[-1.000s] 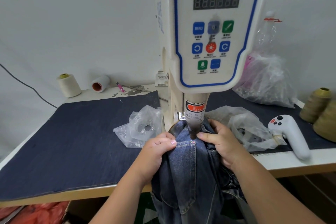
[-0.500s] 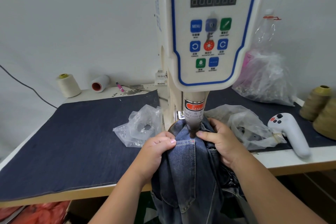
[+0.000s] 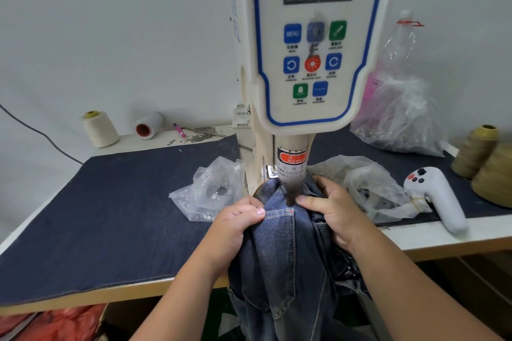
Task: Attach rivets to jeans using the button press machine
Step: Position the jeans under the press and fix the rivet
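From the head view, the faded blue denim jeans (image 3: pixel 279 252) hang over the front edge of the desk (image 3: pixel 443 238), their upper part drawn up under the tapered beige press head (image 3: pixel 291 174) of the white, blue-trimmed button press machine (image 3: pixel 313 50). The left hand (image 3: pixel 235 230) has a closed grip, fingers curled, pinching the stitched pocket edge just left of the press tip. The right hand (image 3: pixel 332 210) grips the bunched denim on the other side, its forefinger lying almost against the press tip. To do this step well, I judge the cloth should be held flat and taut with the pocket corner centred beneath the tip, and both hands' fingertips drawn clear before the press fires. Crumpled clear plastic bags (image 3: pixel 213 191) lie beside the machine.
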The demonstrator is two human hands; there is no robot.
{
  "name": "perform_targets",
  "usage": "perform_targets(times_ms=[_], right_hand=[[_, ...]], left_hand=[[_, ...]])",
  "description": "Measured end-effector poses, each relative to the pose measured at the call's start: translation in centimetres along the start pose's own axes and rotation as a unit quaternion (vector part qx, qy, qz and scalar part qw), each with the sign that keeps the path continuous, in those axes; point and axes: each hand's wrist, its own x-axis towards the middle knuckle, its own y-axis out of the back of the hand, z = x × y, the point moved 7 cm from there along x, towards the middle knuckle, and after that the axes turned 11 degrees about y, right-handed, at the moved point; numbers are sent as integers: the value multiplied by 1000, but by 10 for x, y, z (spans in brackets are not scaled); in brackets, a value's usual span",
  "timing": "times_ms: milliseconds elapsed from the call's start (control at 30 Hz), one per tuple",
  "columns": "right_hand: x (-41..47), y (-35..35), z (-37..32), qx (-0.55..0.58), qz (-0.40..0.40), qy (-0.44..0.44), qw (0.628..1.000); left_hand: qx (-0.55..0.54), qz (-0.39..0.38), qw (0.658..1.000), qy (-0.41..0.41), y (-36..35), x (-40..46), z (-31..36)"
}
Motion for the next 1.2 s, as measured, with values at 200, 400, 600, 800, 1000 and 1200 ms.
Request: perform_targets(times_ms=[200,400,600,800,1000,1200], right_hand=[[0,-1,-1,6,-5,1,1000],[0,-1,-1,7,-4,-2,1000],[0,-1,0,6,-2,-5,1000],[0,-1,0,1,6,-8,1000],[0,-1,-1,1,6,-11,1000],[-1,-1,-1,-1,7,-11,1000]], left_hand=[[2,2,1000,4,0,0,0],[-4,0,1000,5,1,0,-1],[-7,0,1000,4,1,1,-1],[-4,3,1000,3,1,2,-2],[1,2,1000,3,1,1,-1],[1,0,1000,7,1,1,-2]])
